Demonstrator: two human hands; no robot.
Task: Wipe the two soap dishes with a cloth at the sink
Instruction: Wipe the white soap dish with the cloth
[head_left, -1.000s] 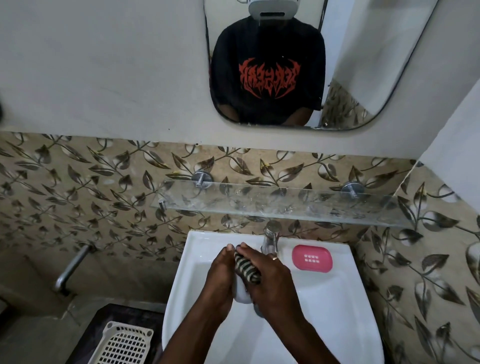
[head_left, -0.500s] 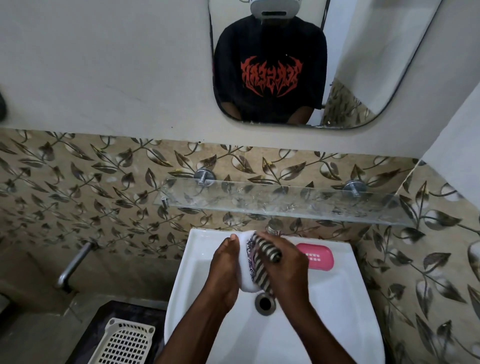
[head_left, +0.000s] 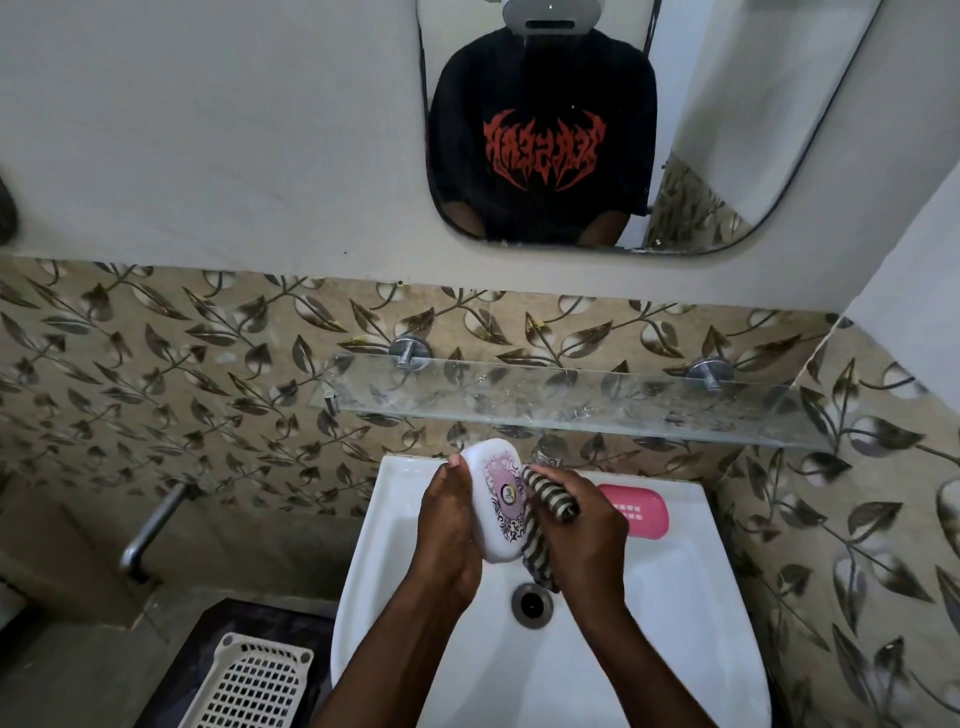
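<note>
The left hand (head_left: 449, 525) is holding the white soap dish (head_left: 493, 493) above the bowl of the sink (head_left: 675, 623). Its fingers (head_left: 456, 463) are curling round the dish's left edge and back, most likely so that the printed face is left bare for wiping. The dish is standing on its edge rather than lying flat. The printed face is pointing right, towards the other hand, and is tipped a little upward. Its long axis is running away from the person, the far end leaning slightly left towards the wall and the near end dropping towards the drain (head_left: 531, 598).

The right hand (head_left: 587, 535) is gripping a bunched striped cloth (head_left: 550, 501), and its fingers (head_left: 563, 480) are closing over the wad. The cloth is lying just left of those fingers and is pressing against the right edge of the dish's printed face. A loose tail is hanging below them towards the drain. Working over the bowl probably lets any drips fall into the sink.

The pink soap dish (head_left: 636, 509) is lying flat on the back ledge of the sink, just right of the right-hand fingers and partly hidden by them. Its slotted face is turned up and its long axis is running left to right. It is apparently waiting its turn, though the view does not show whether it has been wiped.
</note>
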